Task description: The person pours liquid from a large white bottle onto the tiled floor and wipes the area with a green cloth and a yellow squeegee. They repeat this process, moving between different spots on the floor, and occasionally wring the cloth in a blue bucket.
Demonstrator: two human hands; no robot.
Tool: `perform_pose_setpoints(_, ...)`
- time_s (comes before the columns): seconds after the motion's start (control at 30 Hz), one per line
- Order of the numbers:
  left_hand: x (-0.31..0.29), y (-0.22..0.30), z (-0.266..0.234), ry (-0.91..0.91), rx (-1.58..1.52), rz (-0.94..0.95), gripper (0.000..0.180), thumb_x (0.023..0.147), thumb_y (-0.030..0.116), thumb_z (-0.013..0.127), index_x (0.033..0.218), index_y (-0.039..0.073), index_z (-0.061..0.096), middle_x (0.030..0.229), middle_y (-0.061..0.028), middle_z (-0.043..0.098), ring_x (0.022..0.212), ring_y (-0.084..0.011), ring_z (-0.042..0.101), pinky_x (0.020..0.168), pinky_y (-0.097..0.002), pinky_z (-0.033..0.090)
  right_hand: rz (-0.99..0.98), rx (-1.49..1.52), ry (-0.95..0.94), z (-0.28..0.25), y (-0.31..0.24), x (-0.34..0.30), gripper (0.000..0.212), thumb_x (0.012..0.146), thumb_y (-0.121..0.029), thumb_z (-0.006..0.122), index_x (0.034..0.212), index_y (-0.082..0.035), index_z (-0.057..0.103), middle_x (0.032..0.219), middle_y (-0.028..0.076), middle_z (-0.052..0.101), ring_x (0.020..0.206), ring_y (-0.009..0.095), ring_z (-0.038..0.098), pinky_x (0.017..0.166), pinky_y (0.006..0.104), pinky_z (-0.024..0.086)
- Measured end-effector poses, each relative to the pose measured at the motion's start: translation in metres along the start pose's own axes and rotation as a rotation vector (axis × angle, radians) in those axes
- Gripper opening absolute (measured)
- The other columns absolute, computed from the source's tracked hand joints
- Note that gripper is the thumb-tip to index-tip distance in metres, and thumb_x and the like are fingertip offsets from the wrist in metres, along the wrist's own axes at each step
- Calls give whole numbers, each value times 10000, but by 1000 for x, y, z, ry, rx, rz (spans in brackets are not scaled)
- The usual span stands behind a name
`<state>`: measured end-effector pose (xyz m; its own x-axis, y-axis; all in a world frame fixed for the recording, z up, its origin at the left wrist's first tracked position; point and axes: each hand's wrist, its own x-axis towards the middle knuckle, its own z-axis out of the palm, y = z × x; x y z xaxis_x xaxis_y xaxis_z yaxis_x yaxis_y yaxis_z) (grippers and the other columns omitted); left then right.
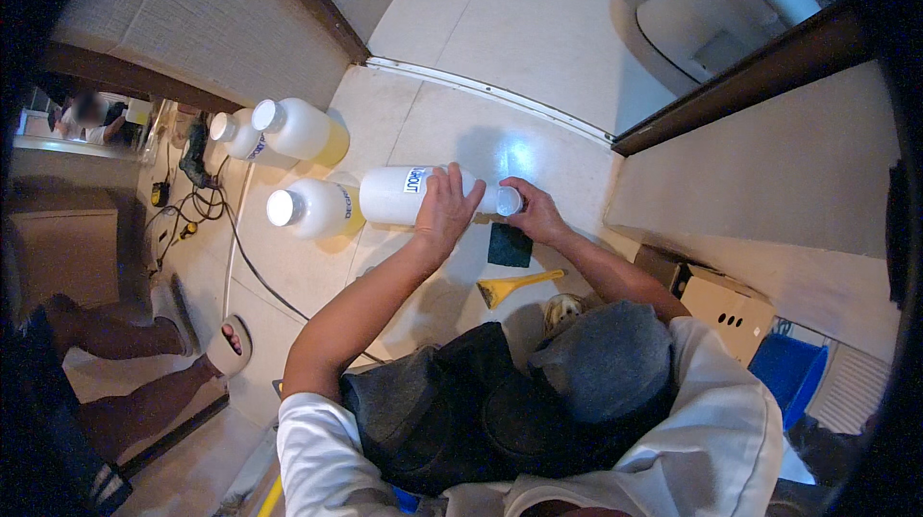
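A large white plastic bottle [385,196] with a printed label is tipped sideways, its neck toward the right. My left hand [446,205] is wrapped over its body. My right hand [536,217] pinches a small whitish cap or cup [509,201] at the bottle's mouth; whether the two touch, I cannot tell. Just below on the floor are a dark green scouring pad [510,244] and a yellow-handled scraper [519,284]. To the left stands a white-capped bottle of yellow liquid [322,209]. Behind it are a second yellow-liquid bottle [306,133] and a white bottle [252,147].
A white door track [490,89] crosses the tiled floor ahead, with a toilet [697,27] beyond. Black cable [252,262] trails at left near a power tool [197,157]. Another person's slippered foot [229,344] is close by. A cardboard box [721,310] and blue bin [788,368] sit right.
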<state>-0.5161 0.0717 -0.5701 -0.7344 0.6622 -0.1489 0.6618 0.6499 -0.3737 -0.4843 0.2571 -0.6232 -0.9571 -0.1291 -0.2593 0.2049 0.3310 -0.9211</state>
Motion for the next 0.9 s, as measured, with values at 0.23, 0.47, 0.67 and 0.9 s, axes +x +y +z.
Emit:
perform_pose_setpoints(0.23,-7,-19,-27,36,-299,-119,485,747,217,595,1209,233,447,1191,-193,411,998,-344,467,787,-386,379,8,210,-11,-16,-25,-7,536,596,-24,729,1094,-77,537,1017,59,600,912,154,572,797,281,462)
perform_pose_setpoints(0.47,-24,-49,-51,255,-607,-359,807,468,253,795,1186,150,442,1110,-180,444,992,-327,491,829,-406,386,-137,0,143,-32,-6,-9,577,570,-9,744,1106,-77,540,1099,75,518,1020,194,520,833,275,456)
perform_pose_setpoints(0.67,-43,-75,-37,327,-1021,-509,816,473,208,799,1165,34,404,1149,-202,444,1032,-357,473,858,-414,409,-74,-64,262,-57,12,-14,586,570,18,725,1119,-63,538,1104,89,510,1017,229,524,871,293,437)
perform_pose_setpoints(0.9,-68,-75,0,475,-1088,-553,906,489,228,823,1219,-7,341,1202,-210,417,1092,-366,445,929,-420,370,-13,-247,514,-80,36,-12,566,563,-4,718,1100,-34,539,1056,124,527,973,265,541,871,325,436)
